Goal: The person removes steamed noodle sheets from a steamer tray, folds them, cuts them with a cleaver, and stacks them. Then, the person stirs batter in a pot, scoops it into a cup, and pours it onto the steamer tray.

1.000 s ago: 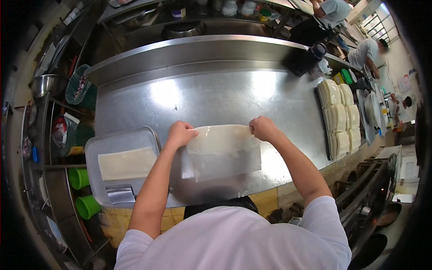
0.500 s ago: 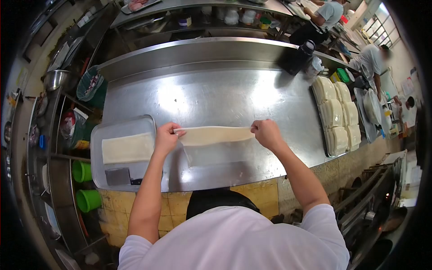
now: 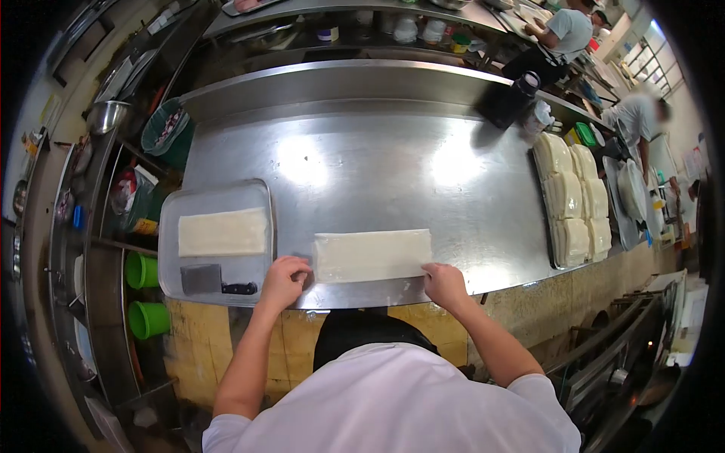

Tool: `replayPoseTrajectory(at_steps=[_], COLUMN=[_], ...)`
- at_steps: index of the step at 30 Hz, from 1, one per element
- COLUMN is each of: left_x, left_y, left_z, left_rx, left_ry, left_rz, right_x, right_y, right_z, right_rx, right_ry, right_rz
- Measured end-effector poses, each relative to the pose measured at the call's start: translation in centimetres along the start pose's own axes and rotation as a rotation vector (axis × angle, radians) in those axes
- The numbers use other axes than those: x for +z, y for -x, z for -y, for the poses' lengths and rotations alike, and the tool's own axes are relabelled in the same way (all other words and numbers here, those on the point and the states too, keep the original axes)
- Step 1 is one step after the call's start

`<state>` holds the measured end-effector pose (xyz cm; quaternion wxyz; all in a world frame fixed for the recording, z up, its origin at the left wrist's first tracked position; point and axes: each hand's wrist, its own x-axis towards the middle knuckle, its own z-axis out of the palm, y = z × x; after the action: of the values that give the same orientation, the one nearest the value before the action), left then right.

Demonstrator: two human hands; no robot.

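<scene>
At the lower centre of the frame, the left hand (image 3: 285,281) sits beside the near left corner of a pale, flat sheet (image 3: 372,255), its fingers curled toward it; whether they meet the thumb, I cannot tell. Its forearm slants up from the lower left, the wrist low over the edge of the steel table (image 3: 362,174). The right hand (image 3: 445,285) is at the sheet's near right corner, knuckles up, fingertips bent inward against the edge; whether they pinch it is unclear. That forearm angles in from the lower right. The sheet lies flat between the hands, long side facing the person. Left of the left hand, a tray (image 3: 226,198) holds a similar slab (image 3: 222,233) and a broad blade (image 3: 201,278) with a black handle.
</scene>
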<state>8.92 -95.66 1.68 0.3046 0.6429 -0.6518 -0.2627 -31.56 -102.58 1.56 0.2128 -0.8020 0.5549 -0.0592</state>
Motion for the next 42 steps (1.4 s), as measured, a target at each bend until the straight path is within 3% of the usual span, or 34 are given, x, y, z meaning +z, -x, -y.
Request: replayPoseTrajectory(at_steps=[5,11,15,19,21,25,28,32,36,42], left_x=[0.0,2.0,3.4,4.6,4.7,5.0,7.0,8.3,9.3,5.6], left_y=[-1.4,-4.1,-5.3,-5.1,-5.1,-4.8,-4.2,-4.4,-4.9,-6.9], left_z=[0.4,1.1,1.2,1.4,1.7,0.3,0.1,-2.3,-2.9,-14.3], left_rx=[-0.16,-0.403,-0.363,-0.196,-0.258,-0.488,-0.444,-0.433,-0.368,-0.069], left_ry=[0.028,0.147,0.043,-0.154,-0.025,0.223,0.109,-0.198,-0.285,-0.366], left_rz=[-0.22,-0.244,-0.158,-0.094,-0.003,0.041,-0.139,-0.157,-0.228,-0.229], right_x=[0.0,5.8,7.4,6.4,6.4,3.0,1.3,0.3,0.0,1.3], right_y=[-7.1,-15.6,-17.1,-16.8,-16.0,-11.6,-7.5,-1.7,3.2,7.8], right_z=[7.0,15.7,17.9,16.9,15.4,13.0,10.3,6.8,4.4,0.0], right_rx=[-0.072,-0.21,-0.266,-0.384,-0.446,-0.328,-0.183,-0.031,0.096,0.252], right_ry=[-0.166,-0.109,0.092,-0.017,-0.134,-0.322,-0.423,-0.473,-0.542,-0.731], right_rz=[-0.071,0.138,0.209,0.203,0.11,0.017,0.009,-0.001,-0.063,-0.17])
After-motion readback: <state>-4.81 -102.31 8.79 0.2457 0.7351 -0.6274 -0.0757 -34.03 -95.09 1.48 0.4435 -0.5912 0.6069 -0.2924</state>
